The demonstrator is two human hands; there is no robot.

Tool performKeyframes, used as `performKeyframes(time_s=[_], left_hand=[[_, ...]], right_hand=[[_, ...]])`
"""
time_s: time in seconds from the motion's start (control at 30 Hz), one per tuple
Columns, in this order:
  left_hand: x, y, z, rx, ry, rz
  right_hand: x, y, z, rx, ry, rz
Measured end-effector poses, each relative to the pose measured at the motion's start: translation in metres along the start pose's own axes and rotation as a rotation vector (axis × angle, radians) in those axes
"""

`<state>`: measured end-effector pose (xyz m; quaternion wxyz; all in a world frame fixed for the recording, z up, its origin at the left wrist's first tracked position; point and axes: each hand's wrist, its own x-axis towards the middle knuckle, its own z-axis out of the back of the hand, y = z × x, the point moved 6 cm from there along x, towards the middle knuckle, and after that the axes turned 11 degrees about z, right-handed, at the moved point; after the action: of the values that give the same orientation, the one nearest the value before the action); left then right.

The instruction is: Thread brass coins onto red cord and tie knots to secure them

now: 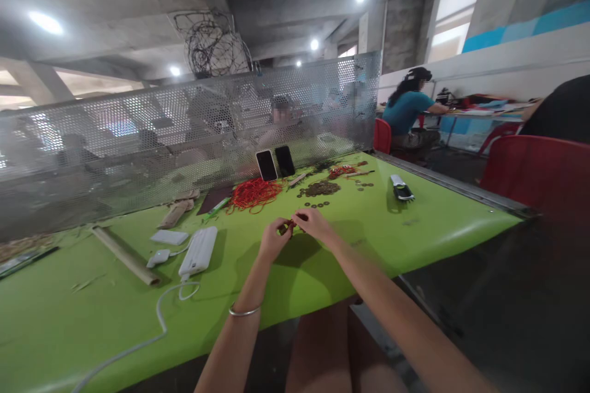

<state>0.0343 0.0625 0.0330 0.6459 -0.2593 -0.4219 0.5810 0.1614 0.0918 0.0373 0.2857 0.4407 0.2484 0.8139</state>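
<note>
We have our left hand (275,237) and right hand (314,223) close together, fingertips pinched closed on a small reddish piece (294,222), perhaps cord, over the green table (364,245); beyond lie a coin pile (322,188) and red cords (253,194).

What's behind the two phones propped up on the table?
Behind the phones is the perforated metal screen, with a person dimly visible through it. Whatever props the phones up, and the table directly behind them, is covered.
</note>
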Motion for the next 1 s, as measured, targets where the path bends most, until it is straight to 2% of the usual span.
performKeyframes(time_s=[0.27,0.53,0.8,1.0], left_hand=[[-0.001,-0.006,-0.006,-0.074,0.095,0.001],[0.001,-0.002,-0.006,-0.098,0.089,0.012],[0.001,-0.001,-0.006,-0.138,0.117,0.028],[0.004,0.005,-0.005,-0.165,0.103,0.046]], right_hand=[[0.0,0.005,0.001,0.014,0.006,0.014],[-0.002,0.012,0.003,0.055,-0.002,0.031],[0.001,-0.002,0.01,0.054,-0.118,-0.027],[0.0,0.004,0.003,0.152,0.017,0.016]])
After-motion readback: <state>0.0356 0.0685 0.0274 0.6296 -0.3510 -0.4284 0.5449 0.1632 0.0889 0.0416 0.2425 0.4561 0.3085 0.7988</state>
